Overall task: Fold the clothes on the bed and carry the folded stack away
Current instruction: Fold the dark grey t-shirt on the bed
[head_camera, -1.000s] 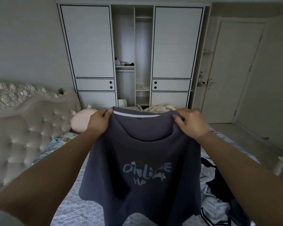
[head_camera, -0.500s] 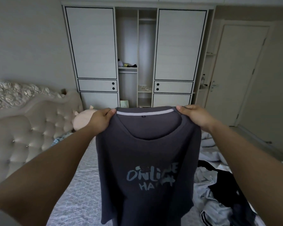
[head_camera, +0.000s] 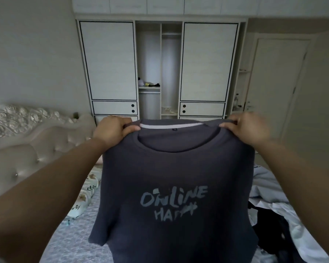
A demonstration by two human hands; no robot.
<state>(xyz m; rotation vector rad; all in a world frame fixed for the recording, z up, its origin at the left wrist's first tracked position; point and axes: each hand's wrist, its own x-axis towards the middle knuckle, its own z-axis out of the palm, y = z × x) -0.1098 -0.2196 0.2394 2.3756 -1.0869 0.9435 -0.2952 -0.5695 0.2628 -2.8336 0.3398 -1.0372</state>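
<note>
**Shirt held up over a crowded bed**

The person holds the dark grey T-shirt in the air above the bed, print side toward them. The left hand pinches the shoulder seam at ten o'clock of the collar, and the right hand pinches the matching seam at two o'clock, though that hand is blurred. The hem hangs free and crumpled at six o'clock.

The risks, as I judge them: the shirt may go down with the hem bunched under, folding in creases. The unfolded clothes heaped at four o'clock may snag a sleeve. A shallow pinch could slip and drop one shoulder.
</note>
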